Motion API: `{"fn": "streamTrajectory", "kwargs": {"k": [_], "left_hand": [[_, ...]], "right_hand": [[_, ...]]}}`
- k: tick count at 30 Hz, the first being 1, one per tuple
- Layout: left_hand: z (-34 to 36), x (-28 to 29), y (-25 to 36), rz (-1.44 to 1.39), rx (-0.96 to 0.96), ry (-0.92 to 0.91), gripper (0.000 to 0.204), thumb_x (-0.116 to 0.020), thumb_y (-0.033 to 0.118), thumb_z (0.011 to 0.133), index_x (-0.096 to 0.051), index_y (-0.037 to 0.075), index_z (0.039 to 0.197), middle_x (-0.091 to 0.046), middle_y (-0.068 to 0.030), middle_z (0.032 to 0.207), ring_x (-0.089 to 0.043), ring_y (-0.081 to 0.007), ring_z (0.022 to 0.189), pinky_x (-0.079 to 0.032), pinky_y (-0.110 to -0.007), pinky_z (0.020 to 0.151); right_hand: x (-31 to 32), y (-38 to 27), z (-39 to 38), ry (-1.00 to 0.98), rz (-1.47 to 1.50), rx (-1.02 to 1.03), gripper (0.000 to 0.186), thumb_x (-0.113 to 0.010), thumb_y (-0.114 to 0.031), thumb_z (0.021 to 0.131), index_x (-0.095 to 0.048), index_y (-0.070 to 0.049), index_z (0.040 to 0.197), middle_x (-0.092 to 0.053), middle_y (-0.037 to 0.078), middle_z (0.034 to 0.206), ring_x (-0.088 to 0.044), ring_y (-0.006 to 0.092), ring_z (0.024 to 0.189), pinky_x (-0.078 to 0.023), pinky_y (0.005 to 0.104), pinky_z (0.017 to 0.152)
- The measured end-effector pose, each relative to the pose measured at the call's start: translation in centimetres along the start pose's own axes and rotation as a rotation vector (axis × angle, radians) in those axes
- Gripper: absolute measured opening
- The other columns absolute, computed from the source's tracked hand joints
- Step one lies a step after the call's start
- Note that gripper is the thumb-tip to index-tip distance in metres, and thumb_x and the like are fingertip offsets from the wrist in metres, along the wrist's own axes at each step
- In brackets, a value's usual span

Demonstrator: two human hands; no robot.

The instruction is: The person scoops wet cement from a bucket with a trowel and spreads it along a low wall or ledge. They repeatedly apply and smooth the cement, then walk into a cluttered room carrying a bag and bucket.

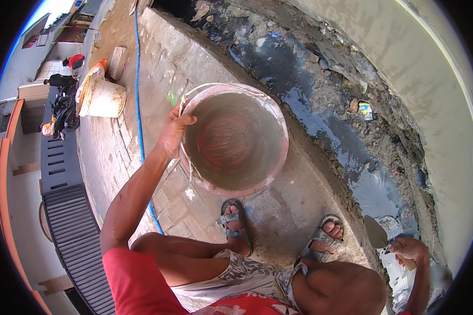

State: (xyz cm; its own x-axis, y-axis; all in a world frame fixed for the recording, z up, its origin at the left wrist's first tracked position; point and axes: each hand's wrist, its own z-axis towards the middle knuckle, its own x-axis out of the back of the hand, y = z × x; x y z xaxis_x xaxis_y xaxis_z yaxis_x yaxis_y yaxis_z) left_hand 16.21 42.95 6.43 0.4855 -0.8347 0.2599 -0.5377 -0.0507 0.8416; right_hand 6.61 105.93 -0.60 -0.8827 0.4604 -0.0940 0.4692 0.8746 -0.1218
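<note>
A round bucket (278,173), reddish under a coat of grey mortar, stands tilted toward me on the pavement by the ditch. Only a thin grey smear lines its inside. My left hand (172,131) is closed on its left rim, beside the cord handle (193,163). Low at the right, over the ditch, my right hand (411,249) grips the wooden handle of a trowel (374,232), whose grey blade points left. My sandalled feet are just below the bucket.
An open ditch (347,142) with dark water and rubble runs along a plastered wall (436,68) on the right. A blue hose (140,105) lies along the pavement at left. Beyond it stand a dirty white bucket (104,98) and black bags (64,107). Another person (75,61) is far off.
</note>
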Motion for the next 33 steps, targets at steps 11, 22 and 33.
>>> {"fn": "streamTrajectory", "kwargs": {"k": [11,22,33], "left_hand": [[-4.0,4.0,-2.5,0.026,0.437,-0.035,0.046,-0.063,0.021,0.088,-0.051,-0.005,0.123,-0.063,-0.0143,0.106,-0.065,-0.0234,0.088,-0.054,-0.035,0.075],[-8.6,8.3,-17.4,-0.484,0.599,0.351,0.067,-0.071,0.034,0.086,-0.04,0.002,0.136,-0.058,-0.0169,0.118,-0.058,-0.0273,0.108,-0.05,-0.044,0.086],[-32.0,13.8,-20.0,0.017,0.56,0.319,0.07,-0.068,0.034,0.085,-0.039,0.003,0.14,-0.066,-0.0181,0.109,-0.064,-0.0275,0.102,-0.049,-0.037,0.09]], "right_hand": [[-13.6,-27.9,-2.2,-0.104,-0.733,0.826,0.039,-0.058,-0.022,0.086,-0.045,0.004,0.112,-0.061,0.029,0.078,-0.063,0.0446,0.076,-0.049,0.0509,0.068],[-24.2,-35.5,-3.7,0.108,-0.82,0.942,0.048,-0.061,-0.015,0.085,-0.047,0.0,0.129,-0.053,0.025,0.109,-0.055,0.0414,0.105,-0.044,0.047,0.091],[-14.6,-14.3,-18.3,0.338,-0.651,0.381,0.029,-0.052,-0.012,0.087,-0.049,0.003,0.111,-0.063,0.016,0.064,-0.062,0.0274,0.052,-0.052,0.0417,0.049]]}}
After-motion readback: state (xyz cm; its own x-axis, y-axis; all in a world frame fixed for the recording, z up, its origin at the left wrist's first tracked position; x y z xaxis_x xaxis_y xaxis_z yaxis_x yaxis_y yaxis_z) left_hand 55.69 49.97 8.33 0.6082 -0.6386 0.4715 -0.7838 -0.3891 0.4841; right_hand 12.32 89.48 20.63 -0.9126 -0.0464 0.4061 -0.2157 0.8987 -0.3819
